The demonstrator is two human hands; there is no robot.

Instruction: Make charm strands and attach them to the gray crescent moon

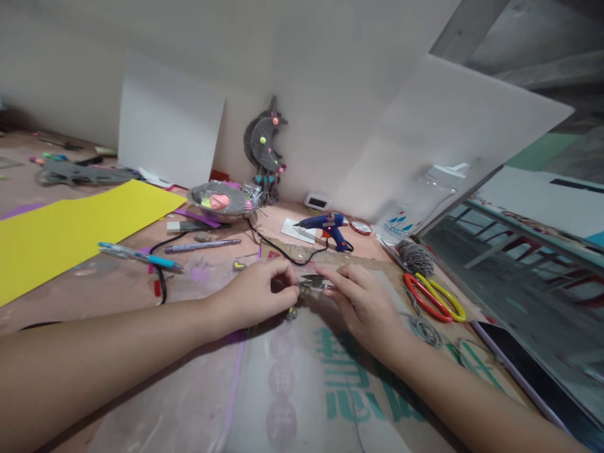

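My left hand [262, 292] and my right hand [361, 299] meet over a cardboard sheet [340, 384] with green print. The right hand's fingers are closed on a small dark thread snip [314, 282]. My left hand pinches something tiny right at the snip's tip; I cannot make it out. A small dark bit [291, 313] hangs just under the left fingers.
A blue glue gun [330, 228] with a black cord lies behind the hands. Red and yellow scissors [434, 297] and grey yarn [415, 257] lie to the right, a phone [533, 377] nearer me. Yellow paper [70, 229], pens [141, 257] and a foil dish [221, 200] are on the left.
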